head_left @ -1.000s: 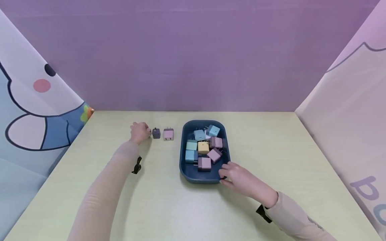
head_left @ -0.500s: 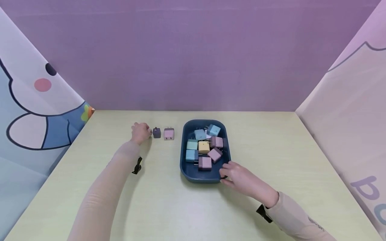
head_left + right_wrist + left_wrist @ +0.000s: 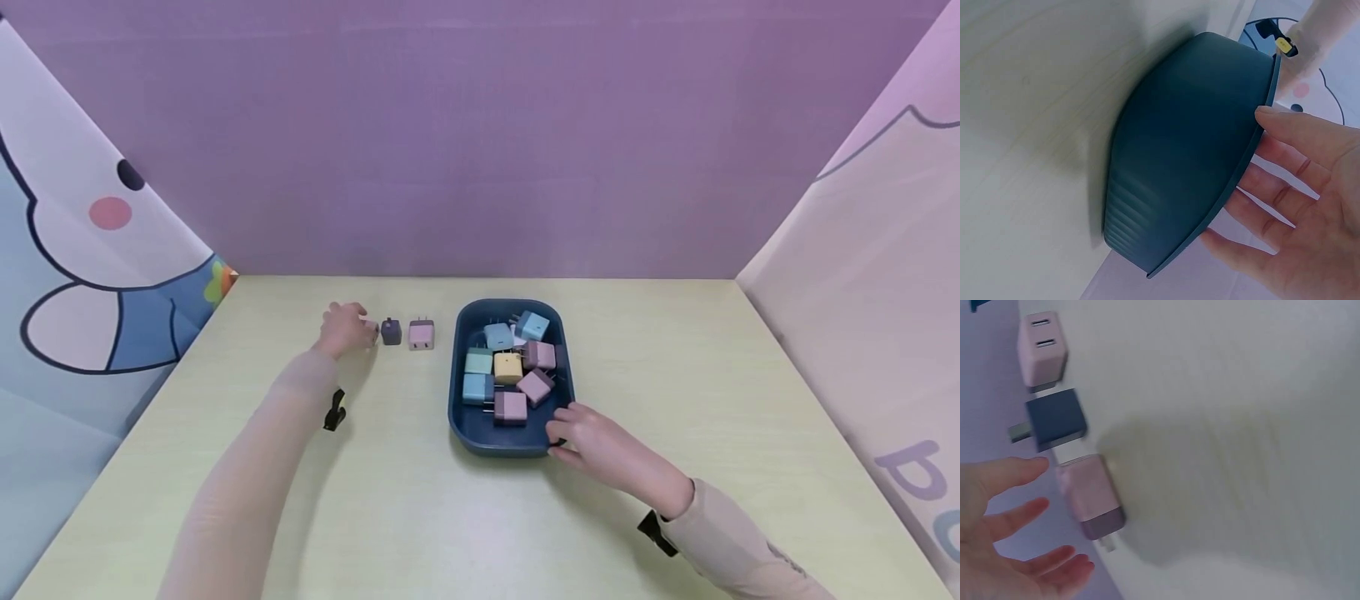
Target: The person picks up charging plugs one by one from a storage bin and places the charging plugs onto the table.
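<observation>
In the left wrist view my left hand point(image 3: 1016, 519) has its fingers spread, beside a pink plug charger point(image 3: 1090, 487) with a purple prong end. A dark charger point(image 3: 391, 332) and another pink charger point(image 3: 422, 335) stand to its right, roughly in a row. My right hand point(image 3: 596, 442) grips the near right corner of a dark blue tray point(image 3: 453, 400), thumb outside the rim and fingers over it. Inside lie several chargers: pink ones point(image 3: 511, 407), blue ones point(image 3: 477, 388), a green one point(image 3: 478, 361) and a yellow one point(image 3: 507, 367).
A pale wooden table point(image 3: 420, 517) carries everything. Behind it rises a purple backdrop point(image 3: 480, 150). Printed cloth panels stand at the left point(image 3: 67, 275) and right point(image 3: 885, 317) edges. Both wrists wear a dark strap-on piece.
My left hand has drawn slightly left, and more of the pink charger beside it shows. The right hand and the tray stay in place.
</observation>
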### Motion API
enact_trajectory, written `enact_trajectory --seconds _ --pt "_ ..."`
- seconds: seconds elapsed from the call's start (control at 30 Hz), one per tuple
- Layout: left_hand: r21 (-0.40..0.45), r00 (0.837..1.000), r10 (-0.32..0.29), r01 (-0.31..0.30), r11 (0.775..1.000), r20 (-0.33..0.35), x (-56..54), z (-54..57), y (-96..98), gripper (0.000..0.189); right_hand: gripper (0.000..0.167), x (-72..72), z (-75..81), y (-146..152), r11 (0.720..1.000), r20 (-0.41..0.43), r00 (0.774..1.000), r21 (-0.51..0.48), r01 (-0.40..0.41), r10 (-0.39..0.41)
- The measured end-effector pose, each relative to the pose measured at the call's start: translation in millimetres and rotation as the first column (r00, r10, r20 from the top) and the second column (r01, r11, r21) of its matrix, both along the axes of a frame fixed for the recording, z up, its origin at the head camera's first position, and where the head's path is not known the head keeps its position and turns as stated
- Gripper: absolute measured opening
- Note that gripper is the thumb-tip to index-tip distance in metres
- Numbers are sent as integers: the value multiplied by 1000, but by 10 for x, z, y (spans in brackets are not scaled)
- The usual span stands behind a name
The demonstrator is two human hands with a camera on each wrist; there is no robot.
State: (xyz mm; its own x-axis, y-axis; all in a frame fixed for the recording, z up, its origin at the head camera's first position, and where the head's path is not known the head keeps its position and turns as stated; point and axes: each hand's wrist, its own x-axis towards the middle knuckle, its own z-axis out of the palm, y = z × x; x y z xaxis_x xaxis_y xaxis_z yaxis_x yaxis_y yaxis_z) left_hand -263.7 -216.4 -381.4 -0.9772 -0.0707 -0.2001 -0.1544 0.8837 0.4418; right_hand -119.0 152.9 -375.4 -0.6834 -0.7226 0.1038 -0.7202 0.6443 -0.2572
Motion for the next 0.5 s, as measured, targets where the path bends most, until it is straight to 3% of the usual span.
enact_trajectory --seconds 0.23,0.5 --pt "-71 992 -76 83 994 104 48 187 13 53 14 -2 -4 2 1000 -12 1000 -2 -6 6" --pt "-110 986 -134 144 983 97 98 352 35 51 13 3 -1 -2 1000 -13 1000 -5 -11 11"
